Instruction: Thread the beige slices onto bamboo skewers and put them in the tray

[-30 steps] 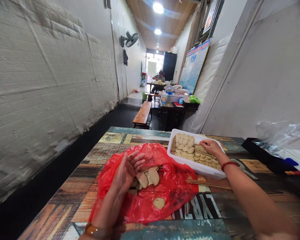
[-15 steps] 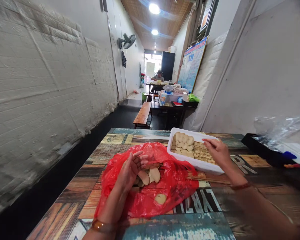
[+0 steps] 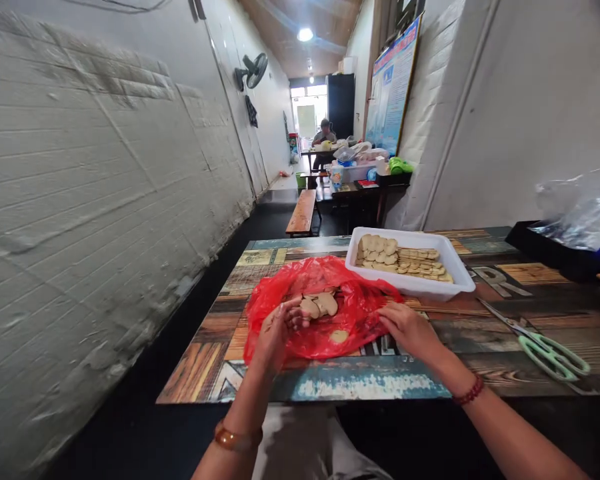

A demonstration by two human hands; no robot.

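Note:
A red plastic bag (image 3: 270, 293) lies spread open on the table, with several flat, pale beige oval slices (image 3: 325, 304) on it. One round slice (image 3: 339, 337) sits apart near the bag's front. My left hand (image 3: 280, 327) is at the bag's left side, palm turned inward and fingers loosely bent apart beside the slices, holding nothing I can see. At the right edge of the bag, my right hand (image 3: 410, 331) is palm down with fingers reaching out. Behind it, a white plastic tray (image 3: 461, 267) contains rows of slices on thin sticks (image 3: 420, 263).
Scissors with green handles (image 3: 550, 353) lie on the patterned table (image 3: 360, 387) at the right. Beyond them is a black tray (image 3: 545, 243) with clear plastic. Farther off stand a wooden bench (image 3: 303, 212), a cluttered table (image 3: 365, 187) and a seated person (image 3: 324, 133).
My right hand has left the white tray and come down to the bag's right edge. My left hand remains beside the slices. The view has shifted, bringing the scissors into sight.

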